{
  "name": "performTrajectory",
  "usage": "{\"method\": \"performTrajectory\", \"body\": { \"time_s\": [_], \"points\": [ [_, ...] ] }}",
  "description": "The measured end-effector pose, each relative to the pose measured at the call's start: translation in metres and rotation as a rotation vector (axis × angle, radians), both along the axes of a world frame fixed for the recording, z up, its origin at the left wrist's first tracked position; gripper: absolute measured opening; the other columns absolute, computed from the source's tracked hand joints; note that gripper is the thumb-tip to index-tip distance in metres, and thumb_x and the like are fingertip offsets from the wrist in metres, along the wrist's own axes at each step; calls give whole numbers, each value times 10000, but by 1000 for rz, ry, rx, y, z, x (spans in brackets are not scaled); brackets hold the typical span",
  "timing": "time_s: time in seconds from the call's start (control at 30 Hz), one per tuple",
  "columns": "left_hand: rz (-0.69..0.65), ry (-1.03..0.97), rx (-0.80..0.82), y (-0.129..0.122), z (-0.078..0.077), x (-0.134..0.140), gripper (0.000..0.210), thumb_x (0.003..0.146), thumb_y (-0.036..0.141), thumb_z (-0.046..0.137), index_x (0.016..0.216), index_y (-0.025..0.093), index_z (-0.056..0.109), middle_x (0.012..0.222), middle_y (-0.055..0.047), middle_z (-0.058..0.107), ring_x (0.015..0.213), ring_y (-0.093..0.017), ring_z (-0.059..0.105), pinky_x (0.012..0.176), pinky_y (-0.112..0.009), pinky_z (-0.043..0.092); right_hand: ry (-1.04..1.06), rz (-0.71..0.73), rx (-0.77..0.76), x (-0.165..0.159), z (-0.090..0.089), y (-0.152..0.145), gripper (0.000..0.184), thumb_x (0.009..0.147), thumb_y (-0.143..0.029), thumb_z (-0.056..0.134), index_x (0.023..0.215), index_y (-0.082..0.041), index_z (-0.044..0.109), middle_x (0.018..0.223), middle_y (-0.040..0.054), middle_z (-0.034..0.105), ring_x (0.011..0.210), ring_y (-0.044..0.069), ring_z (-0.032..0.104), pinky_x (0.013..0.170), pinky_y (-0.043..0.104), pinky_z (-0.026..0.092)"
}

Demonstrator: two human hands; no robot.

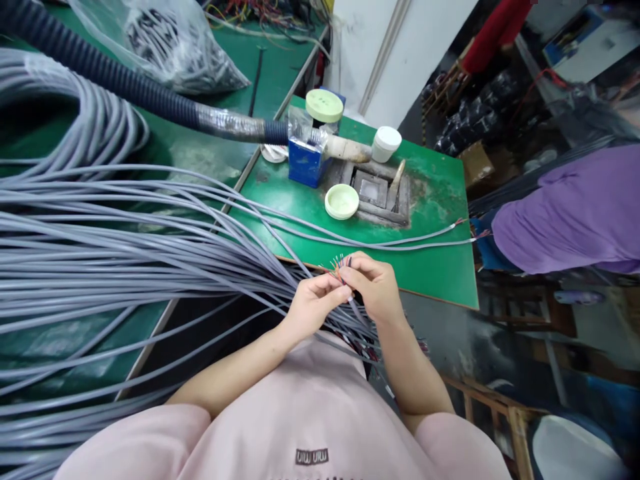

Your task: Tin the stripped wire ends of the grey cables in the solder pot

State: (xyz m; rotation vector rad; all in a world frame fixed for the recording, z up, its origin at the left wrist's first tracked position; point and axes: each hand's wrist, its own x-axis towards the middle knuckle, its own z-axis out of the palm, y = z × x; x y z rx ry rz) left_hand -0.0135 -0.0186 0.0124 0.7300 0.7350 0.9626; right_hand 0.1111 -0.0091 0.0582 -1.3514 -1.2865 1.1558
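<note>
Between my two hands are the thin coloured wires (340,267) at the stripped end of a grey cable, their bare tips pointing up and away from me. My left hand (320,300) pinches this bundle from the left, thumb and fingers together. On the right, my right hand (373,283) closes thumb and forefinger on the same wires. The grey cable (356,310) runs down from under my hands. Many more grey cables (200,267) stretch in from the left, and several stripped ends hang near my lap. Two cables with bared ends (425,241) lie across the small green table.
The green table (440,267) carries a square metal pot (371,189), a small open bowl (342,201), a white tub (386,143) and a blue box (305,163) under a dark hose (150,100). A person in purple (575,207) is at the right.
</note>
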Motion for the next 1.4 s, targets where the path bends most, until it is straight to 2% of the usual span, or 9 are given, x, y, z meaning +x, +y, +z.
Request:
{"method": "performTrajectory", "body": {
  "time_s": [0.4,0.57,0.9,1.1,1.4],
  "points": [
    [3,-39,-13,-1,-7,0,280,691,425,786,637,169,688,630,-21,673,601,-120,582,630,-250,479,-53,5,44,2,-7,0,221,784,-247,677,591,-198,582,735,2,587,749,149,568,733,283,447],
    [-2,-22,-37,0,-7,0,329,671,465,789,620,160,677,616,-28,663,604,-130,584,644,-263,483,-74,0,52,3,-9,1,221,780,-268,689,599,-199,584,741,6,589,749,154,570,735,286,455],
    [-5,-72,-96,-1,-10,0,302,682,436,794,644,155,689,615,-12,658,604,-106,576,654,-229,460,-102,5,85,3,-7,0,267,817,-248,637,570,-188,555,730,13,579,746,143,570,723,274,445],
    [-1,-103,-159,0,-6,1,309,657,432,815,630,152,686,629,-4,666,594,-86,577,643,-198,453,-118,39,108,5,-3,-1,302,860,-238,585,565,-179,566,748,20,586,746,132,576,705,261,446],
    [9,-98,-156,0,-7,1,319,640,440,822,628,153,683,605,-4,662,567,-87,574,630,-205,455,-104,57,118,7,-4,-3,323,890,-221,569,571,-174,592,765,22,591,793,133,592,710,253,449]
  ]
}}
